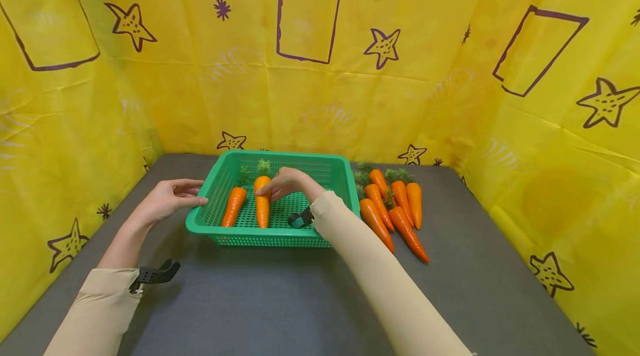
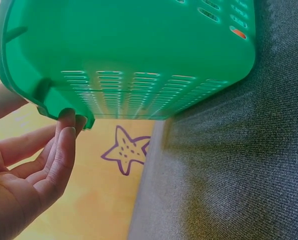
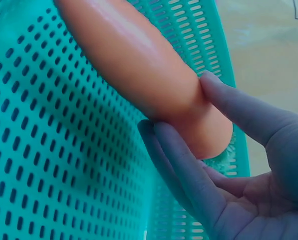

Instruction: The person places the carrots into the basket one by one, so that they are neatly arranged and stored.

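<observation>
Centre frame, the right hand pinches a glossy, tapered orange carrot in a green slotted plastic basket; the left hand grips its rim, apparently steadying it.

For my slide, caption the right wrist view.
Right hand pinching a glossy orange carrot inside a green perforated plastic basket.

We see the right hand pinching an orange carrot near its broad end, thumb on one side and fingertips on the other. The carrot slants up to the left and runs out of view at the top edge; beneath its broad end we glimpse a little leafy green top. Behind, we find the green basket, pierced with rows of slots. Past its rim we notice a pale backdrop with dark lines.
</observation>
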Available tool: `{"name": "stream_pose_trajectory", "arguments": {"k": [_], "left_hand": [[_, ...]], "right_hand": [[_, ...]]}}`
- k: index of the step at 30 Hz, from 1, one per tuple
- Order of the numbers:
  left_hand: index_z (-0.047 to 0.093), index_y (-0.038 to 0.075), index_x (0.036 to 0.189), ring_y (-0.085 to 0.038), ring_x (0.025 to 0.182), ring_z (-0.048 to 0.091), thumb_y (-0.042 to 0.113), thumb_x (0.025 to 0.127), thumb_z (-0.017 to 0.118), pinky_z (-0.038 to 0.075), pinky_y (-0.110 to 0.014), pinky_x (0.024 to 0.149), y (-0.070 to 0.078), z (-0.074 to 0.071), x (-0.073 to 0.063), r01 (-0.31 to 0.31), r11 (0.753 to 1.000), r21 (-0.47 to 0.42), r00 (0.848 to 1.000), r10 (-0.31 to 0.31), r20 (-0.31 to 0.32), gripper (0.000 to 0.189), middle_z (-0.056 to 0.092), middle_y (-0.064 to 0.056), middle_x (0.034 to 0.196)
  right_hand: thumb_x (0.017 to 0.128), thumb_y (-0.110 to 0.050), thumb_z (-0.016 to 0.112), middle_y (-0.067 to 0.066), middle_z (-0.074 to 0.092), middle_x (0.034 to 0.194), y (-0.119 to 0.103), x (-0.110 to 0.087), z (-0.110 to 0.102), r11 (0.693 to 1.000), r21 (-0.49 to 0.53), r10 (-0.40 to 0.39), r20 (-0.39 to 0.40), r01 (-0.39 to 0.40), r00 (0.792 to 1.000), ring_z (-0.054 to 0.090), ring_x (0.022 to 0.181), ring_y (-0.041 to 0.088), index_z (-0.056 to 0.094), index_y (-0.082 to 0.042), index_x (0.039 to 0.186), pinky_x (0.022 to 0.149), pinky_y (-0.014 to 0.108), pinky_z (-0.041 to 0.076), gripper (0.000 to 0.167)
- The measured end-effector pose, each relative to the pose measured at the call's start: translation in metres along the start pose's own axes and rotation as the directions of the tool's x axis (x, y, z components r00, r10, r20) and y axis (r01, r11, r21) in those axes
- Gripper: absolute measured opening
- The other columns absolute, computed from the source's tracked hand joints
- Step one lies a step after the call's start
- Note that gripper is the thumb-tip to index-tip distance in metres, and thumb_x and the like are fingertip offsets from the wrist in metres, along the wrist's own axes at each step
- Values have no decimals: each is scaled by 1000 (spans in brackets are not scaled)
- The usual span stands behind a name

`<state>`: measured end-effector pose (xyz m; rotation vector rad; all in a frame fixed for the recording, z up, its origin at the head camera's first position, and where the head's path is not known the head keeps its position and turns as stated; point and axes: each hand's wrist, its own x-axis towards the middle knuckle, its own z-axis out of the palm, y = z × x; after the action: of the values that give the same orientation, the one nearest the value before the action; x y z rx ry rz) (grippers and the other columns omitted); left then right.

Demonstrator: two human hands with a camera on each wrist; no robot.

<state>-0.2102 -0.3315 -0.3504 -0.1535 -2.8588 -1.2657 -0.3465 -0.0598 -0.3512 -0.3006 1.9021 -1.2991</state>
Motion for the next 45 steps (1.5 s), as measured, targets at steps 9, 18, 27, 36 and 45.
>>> {"name": "stream_pose_trajectory", "arguments": {"k": [9, 18, 27, 36, 45], "left_hand": [[49, -4, 134, -7, 94, 61, 36, 84, 71, 49, -22, 79, 0, 0, -1, -1, 1000, 5, 1000, 1, 2, 68, 61, -25, 119], [49, -4, 134, 5, 87, 58, 35, 85, 71, 47, -16, 75, -1, 0, -1, -11, 1000, -12, 1000, 11, 0, 66, 61, -26, 119], [49, -3, 134, 5, 88, 58, 35, 84, 71, 47, -16, 76, -2, 0, 0, -14, 1000, -2, 1000, 14, -3, 66, 61, -26, 119], [50, -3, 134, 4, 88, 58, 35, 84, 71, 47, -16, 76, -1, 0, 0, -15, 1000, 2, 1000, 15, -7, 66, 61, -26, 118], [50, -4, 133, 5, 87, 58, 35, 84, 72, 47, -16, 76, -2, 1, 0, -15, 1000, -1, 1000, 15, -4, 66, 61, -26, 118]], "right_hand": [[82, -5, 73, 25, 54, 125, 2, 10, 11, 998, 48, 41, 24, -42, 999, 59, 114, 33, 12, 4, 148, 97, 40, 47, 90], [84, -6, 71, 25, 43, 140, 6, 15, 19, 992, 62, 108, 24, -110, 994, 60, 115, 31, -3, -2, 151, 96, 38, 48, 101], [80, -10, 75, 20, 61, 114, 11, 24, 21, 990, -4, 141, -24, -142, 990, 64, 99, 27, 34, 4, 138, 82, 34, 54, 73], [80, -12, 76, 22, 57, 123, 12, 31, 20, 984, 33, 175, -10, -175, 984, 64, 104, 30, 14, -1, 150, 82, 34, 54, 95], [80, -8, 75, 24, 39, 143, 11, 28, 20, 982, 79, 173, -15, -171, 985, 67, 96, 29, -4, -5, 152, 80, 35, 55, 106]]}}
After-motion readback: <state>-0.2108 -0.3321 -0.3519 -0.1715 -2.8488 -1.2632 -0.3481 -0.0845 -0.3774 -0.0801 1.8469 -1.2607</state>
